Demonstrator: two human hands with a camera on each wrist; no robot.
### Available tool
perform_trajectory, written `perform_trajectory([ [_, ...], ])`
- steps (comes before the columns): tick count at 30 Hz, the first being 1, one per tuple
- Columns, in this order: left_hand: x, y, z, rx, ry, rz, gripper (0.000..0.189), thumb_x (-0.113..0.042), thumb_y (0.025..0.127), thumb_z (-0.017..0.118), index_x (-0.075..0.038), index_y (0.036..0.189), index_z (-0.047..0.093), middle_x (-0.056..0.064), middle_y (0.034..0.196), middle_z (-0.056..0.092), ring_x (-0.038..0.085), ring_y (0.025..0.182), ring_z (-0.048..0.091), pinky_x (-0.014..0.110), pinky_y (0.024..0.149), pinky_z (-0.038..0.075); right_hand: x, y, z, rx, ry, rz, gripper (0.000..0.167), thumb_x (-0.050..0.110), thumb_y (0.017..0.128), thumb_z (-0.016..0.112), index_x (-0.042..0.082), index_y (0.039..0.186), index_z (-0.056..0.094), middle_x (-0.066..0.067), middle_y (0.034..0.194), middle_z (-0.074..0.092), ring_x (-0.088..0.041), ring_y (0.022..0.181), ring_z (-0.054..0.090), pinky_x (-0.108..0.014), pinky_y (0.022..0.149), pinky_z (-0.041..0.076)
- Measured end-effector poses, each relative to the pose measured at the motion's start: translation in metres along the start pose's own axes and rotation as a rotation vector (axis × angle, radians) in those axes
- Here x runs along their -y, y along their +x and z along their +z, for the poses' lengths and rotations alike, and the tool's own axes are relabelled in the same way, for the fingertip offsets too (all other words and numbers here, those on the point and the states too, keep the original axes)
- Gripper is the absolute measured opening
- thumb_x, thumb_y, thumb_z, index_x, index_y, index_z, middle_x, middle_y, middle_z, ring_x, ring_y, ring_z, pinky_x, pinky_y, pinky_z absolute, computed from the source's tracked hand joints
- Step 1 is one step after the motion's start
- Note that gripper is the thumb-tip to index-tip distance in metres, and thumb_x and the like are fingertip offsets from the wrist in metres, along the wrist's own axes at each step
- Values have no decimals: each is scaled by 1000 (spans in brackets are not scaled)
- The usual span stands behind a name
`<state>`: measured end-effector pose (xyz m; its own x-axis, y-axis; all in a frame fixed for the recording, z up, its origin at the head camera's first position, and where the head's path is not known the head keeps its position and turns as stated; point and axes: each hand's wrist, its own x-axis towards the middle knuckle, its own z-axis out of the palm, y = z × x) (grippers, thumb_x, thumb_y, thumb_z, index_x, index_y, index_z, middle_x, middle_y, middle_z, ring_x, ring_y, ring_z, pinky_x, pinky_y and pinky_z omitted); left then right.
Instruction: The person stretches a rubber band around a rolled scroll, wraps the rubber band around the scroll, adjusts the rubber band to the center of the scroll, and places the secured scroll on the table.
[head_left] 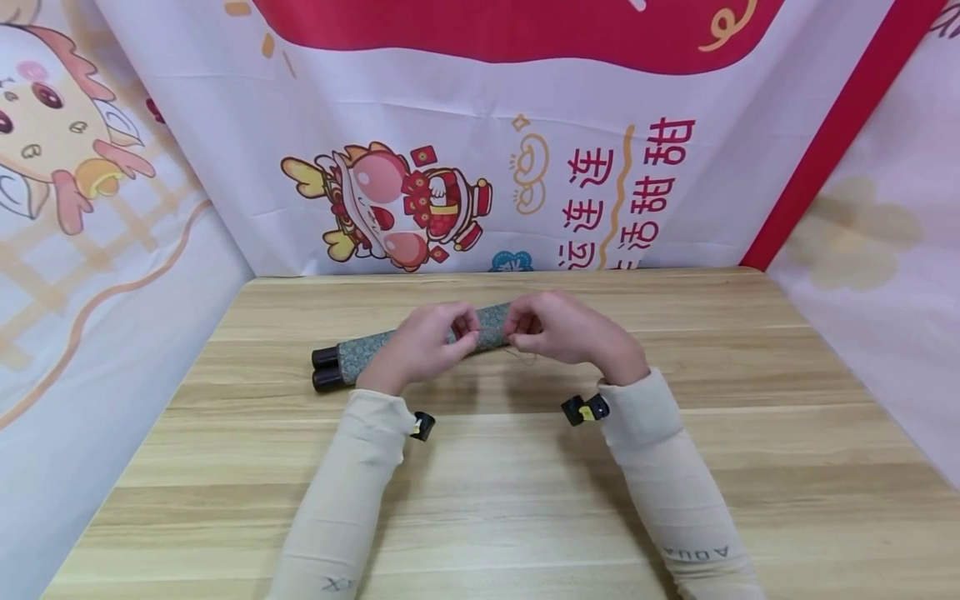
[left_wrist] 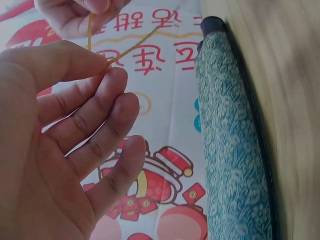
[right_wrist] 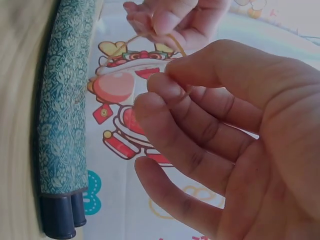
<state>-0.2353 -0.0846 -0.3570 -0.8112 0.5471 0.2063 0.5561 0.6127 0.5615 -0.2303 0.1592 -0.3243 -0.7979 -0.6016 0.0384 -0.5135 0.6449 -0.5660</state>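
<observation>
A rolled scroll [head_left: 365,353] in blue-green floral cloth lies slantwise on the table, its paired black rod ends [head_left: 327,370] pointing left. Over its middle, my left hand [head_left: 423,343] pinches a thin tan cord [left_wrist: 137,44] between thumb and index finger. The right hand [head_left: 568,330], close by on the right, pinches the same cord [right_wrist: 125,45] with thumb and fingertips. A stretch of cord runs between the hands, and a loose end trails off toward the scroll [left_wrist: 230,135]. Where the cord joins the scroll is not clear.
The wooden table [head_left: 495,500] has its far edge against a white printed cloth [head_left: 450,100] with red lettering and a cartoon figure. Cloth walls [head_left: 112,333] stand on both sides. Small black cameras [head_left: 585,410] sit at the cuffs.
</observation>
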Motion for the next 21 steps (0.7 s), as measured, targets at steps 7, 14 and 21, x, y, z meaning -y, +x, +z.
perform_trajectory([
  [7, 8, -4, -10, -22, -6, -55, 4, -17, 102, 65, -16, 99, 67, 1, 92, 72, 16, 85, 65, 36, 77, 53, -7, -3, -7, -10, 17, 36, 5, 9, 100, 70, 11, 101, 75, -4, 95, 74, -16, 84, 66, -34, 80, 58],
  [14, 13, -2, -9, 2, -5, -49, 6, -17, 102, 65, -13, 101, 69, 1, 93, 72, 16, 86, 65, 36, 78, 53, -8, -8, -14, -53, 54, 46, 4, 13, 101, 70, 13, 102, 74, -3, 94, 74, -15, 85, 67, -35, 78, 58],
  [21, 14, 1, -1, 34, -22, -35, 5, -16, 101, 66, -14, 98, 68, 0, 91, 71, 14, 84, 65, 33, 78, 55, -11, -6, -14, -112, 105, 18, 6, 15, 101, 71, 13, 104, 76, -3, 98, 77, -16, 87, 71, -35, 81, 59],
])
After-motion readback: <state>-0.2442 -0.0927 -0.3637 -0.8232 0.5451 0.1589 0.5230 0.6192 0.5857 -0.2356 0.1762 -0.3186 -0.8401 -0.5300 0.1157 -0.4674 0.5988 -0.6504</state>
